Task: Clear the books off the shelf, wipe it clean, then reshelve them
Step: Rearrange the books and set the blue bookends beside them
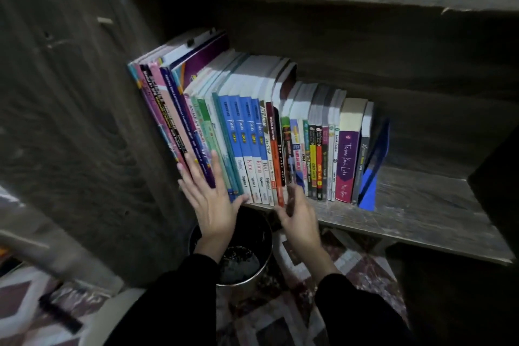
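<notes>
A row of books (pixel 252 132) stands upright on the dark wooden shelf (pixel 421 205), packed against its left wall. The tall books on the left lean left; several blue spines sit in the middle. A purple-spined book (pixel 346 166) and a blue bookend (pixel 370 174) close the row on the right. My left hand (pixel 209 196) lies flat with straight fingers against the spines of the left books. My right hand (pixel 297 213), blurred, is at the lower edge of the middle books, fingers up against the spines; whether it grips one is unclear.
A dark round bin (pixel 252 236) stands on the floor just below the shelf edge, under my hands. A patterned rug (pixel 295 303) covers the floor. The cabinet's left side panel (pixel 84 121) rises close by. Bare shelf board extends right of the bookend.
</notes>
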